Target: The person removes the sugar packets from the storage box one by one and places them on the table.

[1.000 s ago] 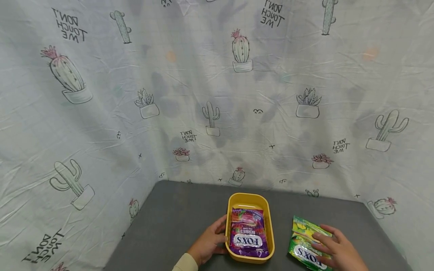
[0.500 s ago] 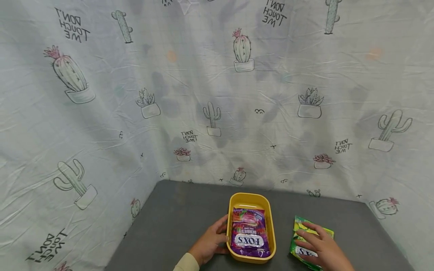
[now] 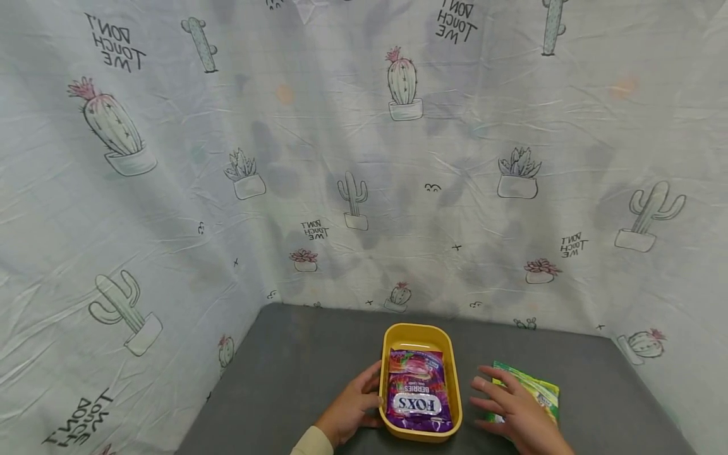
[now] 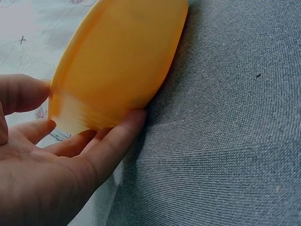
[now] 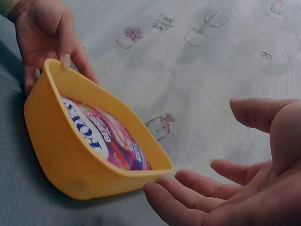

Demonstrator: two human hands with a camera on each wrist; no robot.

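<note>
A yellow plastic container [image 3: 385, 354] sits on the grey table, with a purple Fox's Berries candy bag [image 3: 418, 392] lying inside it. My left hand [image 3: 354, 404] holds the container's side. In the left wrist view the thumb [image 4: 35, 95] is at the rim while the fingers [image 4: 120, 141] press the outer wall. My right hand [image 3: 520, 411] is spread between the container and a green Fox's candy bag [image 3: 545, 395], overlapping that bag in the head view. Nothing is between its fingers. In the right wrist view its fingertips [image 5: 157, 190] appear close to the container's corner.
The dark grey table [image 3: 318, 341] ends against a white curtain [image 3: 318, 126] printed with cacti and words. The curtain also runs down the left side.
My right hand has moved left from over the green candy bag toward the yellow container. The green bag stays on the table. My left hand and the container have kept their places.
</note>
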